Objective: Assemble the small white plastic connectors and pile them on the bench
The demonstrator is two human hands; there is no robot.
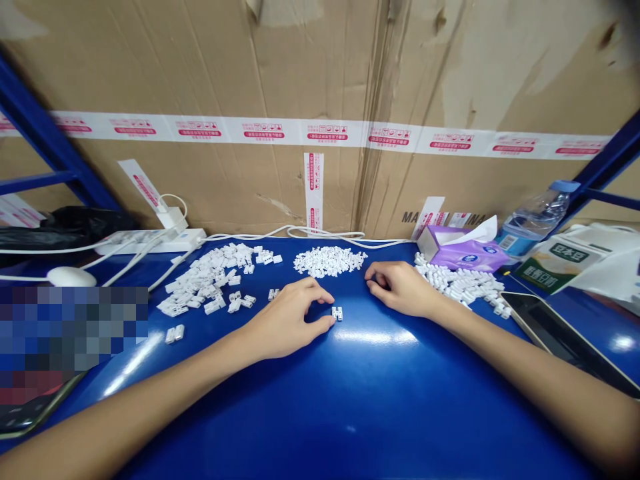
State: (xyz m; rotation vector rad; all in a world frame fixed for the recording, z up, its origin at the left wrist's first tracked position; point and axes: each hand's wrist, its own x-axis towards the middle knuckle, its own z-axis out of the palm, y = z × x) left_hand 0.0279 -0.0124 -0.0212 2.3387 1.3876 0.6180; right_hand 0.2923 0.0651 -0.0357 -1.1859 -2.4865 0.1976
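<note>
Two hands (287,317), white pieces (337,313), blue tabletop (320,413), cardboard (225,67) behind

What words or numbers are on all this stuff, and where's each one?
"MA" and "NA": on the cardboard box, with white strips covering the space between.
"豆本豆", it seems: on the green and white carton; the line below is too blurred.
Red printing on the white tape: too small to read surely.
Tissue pack logo and bottle label: too blurred.
I can't make out any numbers.
</note>
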